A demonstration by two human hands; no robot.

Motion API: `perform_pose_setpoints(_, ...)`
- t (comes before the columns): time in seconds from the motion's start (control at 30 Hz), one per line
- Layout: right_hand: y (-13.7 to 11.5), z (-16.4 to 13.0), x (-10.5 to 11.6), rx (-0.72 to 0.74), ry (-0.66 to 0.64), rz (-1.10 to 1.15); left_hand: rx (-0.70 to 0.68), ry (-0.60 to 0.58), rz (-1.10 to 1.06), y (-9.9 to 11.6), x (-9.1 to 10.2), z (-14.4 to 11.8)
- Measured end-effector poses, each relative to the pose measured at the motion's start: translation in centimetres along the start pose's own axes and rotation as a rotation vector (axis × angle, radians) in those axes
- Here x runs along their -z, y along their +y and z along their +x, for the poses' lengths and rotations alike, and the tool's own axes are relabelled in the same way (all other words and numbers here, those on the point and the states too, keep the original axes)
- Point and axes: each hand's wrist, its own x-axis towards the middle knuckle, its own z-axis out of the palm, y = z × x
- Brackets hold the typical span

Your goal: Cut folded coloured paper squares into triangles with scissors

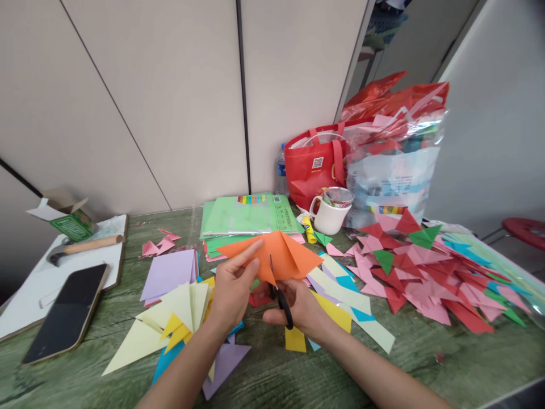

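An orange sheet of folded paper (pixel 283 250) is held up above the table, its creases showing. My left hand (pixel 238 278) pinches its left part between thumb and fingers. In my right hand (pixel 298 307) is a pair of scissors with black handles (pixel 284 309); the fingers wrap around the handles. One blade overlaps the lower edge of the orange paper near its middle. Below and left of my hands lie folded pale yellow papers (pixel 183 307) and purple paper (pixel 225 363). Yellow paper (pixel 334 312) and cut strips (pixel 353 298) lie to the right.
A heap of pink, red and green folded pieces (pixel 421 267) covers the right side. Behind stand a white mug (pixel 330 216), a glue stick (pixel 309 230), a red bag (pixel 313 170) and green paper packs (pixel 251 216). On the left are a phone (pixel 68 312), a hammer (pixel 87 247) and purple squares (pixel 168 275).
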Motion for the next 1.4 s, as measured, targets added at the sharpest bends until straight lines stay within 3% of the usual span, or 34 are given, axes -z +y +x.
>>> perform_pose_setpoints(0.83,0.67,0.13,-0.44,0.008,0.227,-0.05,-0.062,-0.04,0.178,0.22,-0.05,-0.51)
perform_pose_setpoints(1.4,0.09,0.13,-0.57,-0.041,0.237,-0.122,-0.098,-0.032,0.29,0.16,0.02,-0.66)
